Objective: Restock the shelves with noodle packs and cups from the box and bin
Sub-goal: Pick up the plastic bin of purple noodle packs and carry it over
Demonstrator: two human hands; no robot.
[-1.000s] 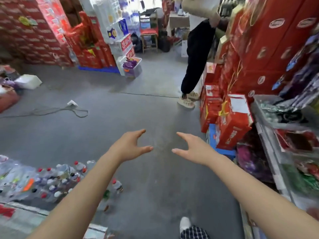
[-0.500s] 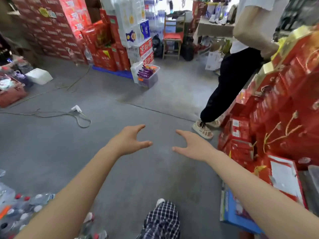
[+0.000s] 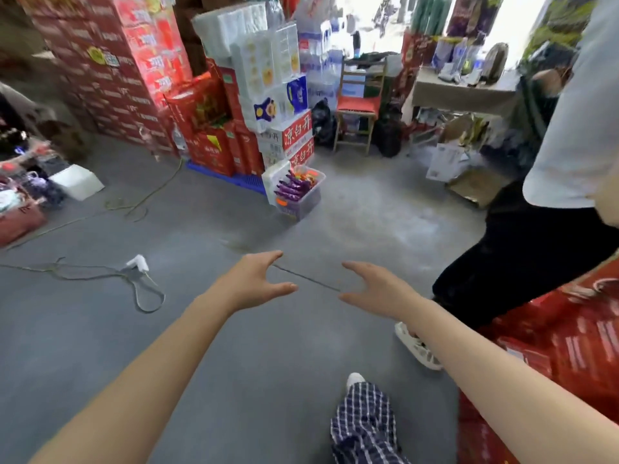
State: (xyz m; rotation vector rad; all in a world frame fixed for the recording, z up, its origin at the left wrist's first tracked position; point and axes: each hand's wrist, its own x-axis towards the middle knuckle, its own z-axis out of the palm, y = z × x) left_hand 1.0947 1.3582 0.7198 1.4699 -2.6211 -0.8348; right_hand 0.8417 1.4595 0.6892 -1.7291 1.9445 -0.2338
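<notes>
Reaching out in front, the left hand (image 3: 254, 283) and the right hand (image 3: 375, 289) are both held up over the grey floor (image 3: 234, 346) with fingers spread, and neither one holds anything. The two hands are a little apart, palms turned toward each other, like they are ready to grab something wide. It looks like the person is on the way to get more stock, so this is the fetching step, not the putting-away step. A clear bin (image 3: 299, 192) with purple packs (image 3: 291, 189) sits on the floor ahead, next to a stack of red and white boxes (image 3: 288, 135). That bin may be the one to take from, but I cannot tell if the packs are noodles. No shelf shows here. Next, the person likely needs to get close to the bin and bend down. Another person (image 3: 552, 195) stands close on the right, and a cord (image 3: 144, 289) lies on the left, so careful steps would help.
</notes>
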